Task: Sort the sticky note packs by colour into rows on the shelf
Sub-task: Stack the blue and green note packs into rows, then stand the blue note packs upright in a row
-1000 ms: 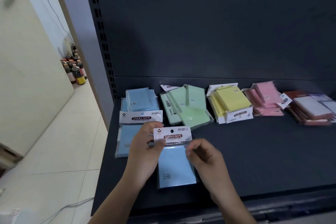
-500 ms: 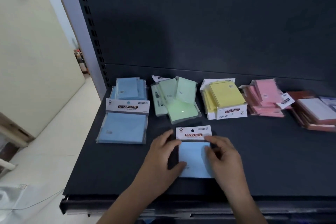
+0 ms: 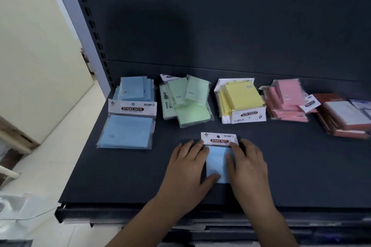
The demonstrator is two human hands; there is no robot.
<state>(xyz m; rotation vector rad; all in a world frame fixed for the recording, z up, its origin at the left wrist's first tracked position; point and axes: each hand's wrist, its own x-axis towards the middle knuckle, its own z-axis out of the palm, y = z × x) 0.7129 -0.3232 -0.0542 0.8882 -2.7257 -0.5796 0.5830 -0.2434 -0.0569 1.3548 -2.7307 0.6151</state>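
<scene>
Head view: a blue sticky note pack point(image 3: 218, 163) lies flat near the front of the shelf point(image 3: 305, 166) (label end away from the person). The left hand point(image 3: 187, 168) and right hand point(image 3: 250, 166) flank it, fingers straight, touching its side edges. The blue pile point(image 3: 128, 126) sits well apart, back left.

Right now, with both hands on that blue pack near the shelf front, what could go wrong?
1. The blue pack lies in front of the green pile, not the blue pile; left here, it breaks the colour rows.
2. The green pile is loosely heaped, so a pack sliding close by could knock it askew.
3. The left hand and right hand only press flat, so the pack may slip.
</scene>
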